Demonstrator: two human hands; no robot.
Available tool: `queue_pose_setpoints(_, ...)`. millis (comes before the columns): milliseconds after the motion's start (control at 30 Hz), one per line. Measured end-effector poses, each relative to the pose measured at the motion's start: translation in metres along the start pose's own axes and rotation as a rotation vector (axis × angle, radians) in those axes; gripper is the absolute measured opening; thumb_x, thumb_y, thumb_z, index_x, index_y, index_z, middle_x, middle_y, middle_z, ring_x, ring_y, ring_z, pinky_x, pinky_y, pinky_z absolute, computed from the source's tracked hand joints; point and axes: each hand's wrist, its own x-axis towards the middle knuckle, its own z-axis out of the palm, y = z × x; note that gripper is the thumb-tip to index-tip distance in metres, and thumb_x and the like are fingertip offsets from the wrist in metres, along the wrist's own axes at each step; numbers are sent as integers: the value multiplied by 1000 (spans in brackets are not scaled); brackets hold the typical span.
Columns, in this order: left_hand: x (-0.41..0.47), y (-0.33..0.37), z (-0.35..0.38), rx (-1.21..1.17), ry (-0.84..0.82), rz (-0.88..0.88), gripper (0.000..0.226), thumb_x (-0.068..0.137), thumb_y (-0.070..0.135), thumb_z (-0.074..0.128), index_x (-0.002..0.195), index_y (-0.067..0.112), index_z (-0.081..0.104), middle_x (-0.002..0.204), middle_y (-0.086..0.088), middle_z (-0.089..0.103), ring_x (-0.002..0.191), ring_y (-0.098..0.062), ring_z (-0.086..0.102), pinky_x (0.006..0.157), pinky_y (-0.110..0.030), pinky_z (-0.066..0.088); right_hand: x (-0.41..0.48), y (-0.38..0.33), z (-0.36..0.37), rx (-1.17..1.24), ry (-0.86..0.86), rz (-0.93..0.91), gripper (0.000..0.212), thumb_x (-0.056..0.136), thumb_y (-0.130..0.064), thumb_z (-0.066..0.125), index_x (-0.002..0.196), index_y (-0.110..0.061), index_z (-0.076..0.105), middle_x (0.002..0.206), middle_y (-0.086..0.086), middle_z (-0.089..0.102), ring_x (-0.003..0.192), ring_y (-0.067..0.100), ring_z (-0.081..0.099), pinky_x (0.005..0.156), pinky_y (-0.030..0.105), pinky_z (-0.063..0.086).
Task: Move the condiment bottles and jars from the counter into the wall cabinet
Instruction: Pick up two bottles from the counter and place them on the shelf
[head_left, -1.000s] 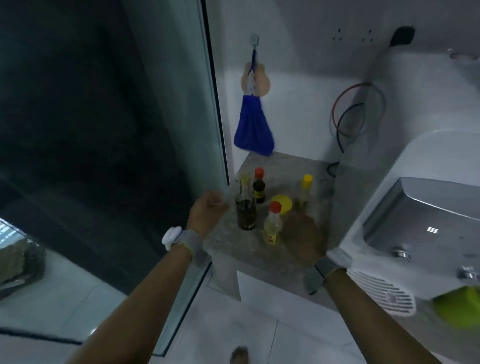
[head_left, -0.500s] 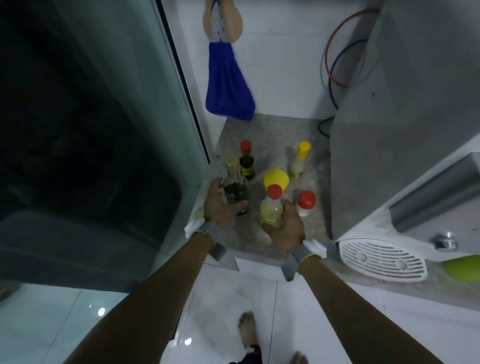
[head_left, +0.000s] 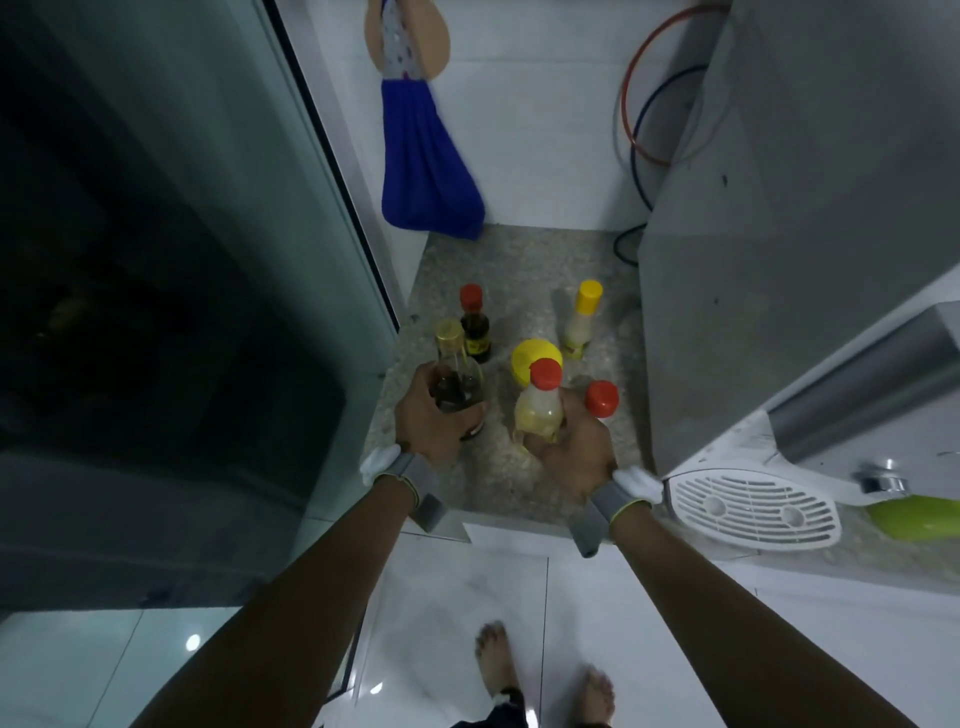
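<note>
Several condiment bottles stand on a small speckled counter (head_left: 524, 265). My left hand (head_left: 428, 418) is wrapped around a clear bottle with dark liquid and a gold cap (head_left: 454, 371). My right hand (head_left: 574, 447) grips a pale yellow bottle with a red cap (head_left: 540, 405). Behind them stand a dark bottle with a red cap (head_left: 474, 327), a yellow-lidded jar (head_left: 535, 356), a white bottle with a yellow cap (head_left: 583, 322), and a red-capped container (head_left: 601, 399) half hidden by my right hand. No wall cabinet is visible.
A glass door (head_left: 249, 218) borders the counter on the left. A grey appliance side (head_left: 727, 291) walls it on the right, with a white vent grille (head_left: 753, 509) below. A blue cloth (head_left: 423, 171) hangs on the back wall. My bare feet stand on white floor tiles.
My view tilted down toward the counter. Both hands moved in from beside the bottles and closed on them, the left on the dark-liquid bottle, the right on the yellow one.
</note>
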Motion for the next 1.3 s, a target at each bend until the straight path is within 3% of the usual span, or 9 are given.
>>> queue_pose_setpoints(67,-5,8,-7,-6,14,25,57,73,25,89,120,15,57,100,5,64,92,-16,63,63,-1,41,3,-7,-11,8,-7,-61,56,83,-15,79,134,-14,55,114,3,67,108,27,66,77,8,45)
queue_pose_setpoints(167,-12,32,-20,-10,45,72,60,73,30,89,122,17,56,106,4,68,97,-16,65,74,-16,47,6,-23,-31,-22,-6,-148,65,82,-29,82,139,-21,52,123,2,69,106,19,66,84,25,49)
queue_pose_setpoints(300,-28,78,-44,-18,110,137,61,72,27,90,123,18,57,106,9,67,94,-8,63,67,3,42,5,-53,-64,-15,19,-228,70,77,-49,78,139,-31,49,126,-2,68,108,21,68,89,43,57)
queue_pose_setpoints(567,-73,190,-94,-10,206,265,49,69,33,90,108,30,59,92,26,64,78,18,60,67,-2,43,-26,-140,-145,62,37,-473,49,77,-51,72,118,-30,54,110,-2,65,97,16,65,84,42,57)
queue_pose_setpoints(767,-116,267,-130,58,265,409,50,68,47,86,110,30,64,96,20,70,87,8,64,70,-12,47,-56,-196,-196,61,107,-609,55,71,-63,70,113,-31,57,104,-5,65,95,16,65,83,46,57)
queue_pose_setpoints(900,-137,310,-153,65,313,486,48,69,52,84,110,32,66,95,21,71,85,10,66,70,-12,48,-80,-229,-236,37,106,-691,49,78,-61,72,116,-33,58,107,-11,66,96,7,63,84,37,56)
queue_pose_setpoints(1033,-146,346,-175,92,335,529,81,57,77,75,122,30,65,110,13,72,99,-6,68,88,-29,56,-98,-260,-273,-7,119,-756,49,78,-64,70,116,-34,61,105,-14,69,93,3,64,77,26,54)
queue_pose_setpoints(1100,-150,364,-186,93,342,551,84,53,82,72,119,30,66,111,10,72,100,-9,69,90,-34,57,-107,-276,-292,-28,113,-775,50,78,-65,70,115,-34,62,103,-15,70,91,1,66,76,26,55)
queue_pose_setpoints(1300,-160,427,-210,12,363,601,74,59,67,82,115,25,56,107,7,65,97,-11,66,87,-39,57,-113,-323,-338,-41,136,-841,53,73,-68,71,113,-34,66,95,-17,72,85,-1,68,74,28,57)
